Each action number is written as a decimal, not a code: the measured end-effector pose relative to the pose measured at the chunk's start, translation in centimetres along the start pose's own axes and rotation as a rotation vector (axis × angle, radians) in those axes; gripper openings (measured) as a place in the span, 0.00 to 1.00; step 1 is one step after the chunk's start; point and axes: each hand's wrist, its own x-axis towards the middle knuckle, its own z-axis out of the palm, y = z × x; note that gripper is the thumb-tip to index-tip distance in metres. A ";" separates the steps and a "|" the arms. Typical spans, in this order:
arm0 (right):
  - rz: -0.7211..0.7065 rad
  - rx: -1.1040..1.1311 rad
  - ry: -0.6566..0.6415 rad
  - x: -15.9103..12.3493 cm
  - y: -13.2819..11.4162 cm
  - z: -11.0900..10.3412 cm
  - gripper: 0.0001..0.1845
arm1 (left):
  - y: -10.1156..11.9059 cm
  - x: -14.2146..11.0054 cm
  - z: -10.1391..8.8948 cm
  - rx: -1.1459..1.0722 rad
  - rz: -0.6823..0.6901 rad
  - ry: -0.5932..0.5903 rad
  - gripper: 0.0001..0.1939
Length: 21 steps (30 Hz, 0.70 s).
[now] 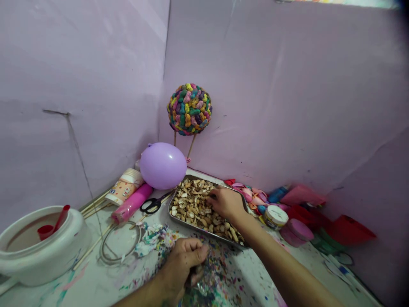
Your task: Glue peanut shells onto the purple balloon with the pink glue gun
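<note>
A metal tray [204, 230] full of peanut shells [191, 204] sits on the table in front of me. My right hand [226, 202] reaches over the tray's right side, fingers curled down among the shells; whatever is between the fingertips is hidden. Nearer to me, my left hand [188, 262] is closed above the paint-flecked tabletop, thumb pressed against the bent fingers. Something clear shows just below it, but I cannot make out what the fingers hold. Behind the tray, a ball covered in colourful painted shells [189, 109] stands raised on sticks.
Left of the tray are a purple balloon [163, 166], black-handled scissors [151, 206], a pink roll [132, 204], paper cups [125, 187] and a wire coil [104, 249]. A white pot [44, 256] stands far left. Balloons [255, 197] and a small jar [276, 215] lie right.
</note>
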 end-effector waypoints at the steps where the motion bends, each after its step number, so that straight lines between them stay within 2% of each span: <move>1: 0.009 0.014 -0.011 0.2 0.0 0.3 0.06 | 0.0 0.1 0.0 -0.002 -0.004 0.003 0.23; 5: 0.055 0.149 -0.013 0.2 -0.3 0.4 0.06 | -0.3 0.3 -0.2 -0.003 -0.009 0.001 0.22; 9: 0.142 0.395 0.045 -1.4 -0.5 -1.2 0.10 | -0.3 0.4 -0.3 0.016 -0.002 0.018 0.21; 14: 0.290 0.785 0.014 -7.6 -1.1 -2.8 0.19 | -0.3 0.3 -0.2 0.033 0.015 0.002 0.19; 18: 0.594 1.457 -0.054 -12.9 -2.0 -2.3 0.21 | -0.3 -0.2 0.3 0.088 0.050 0.025 0.19; 19: 0.646 1.532 -0.034 -13.8 -2.2 -1.9 0.21 | -0.3 -0.4 0.5 0.094 0.048 0.027 0.18; 21: 0.670 1.511 0.046 -15.1 -2.5 -1.3 0.18 | -0.1 -1.0 1.2 0.101 0.025 0.024 0.17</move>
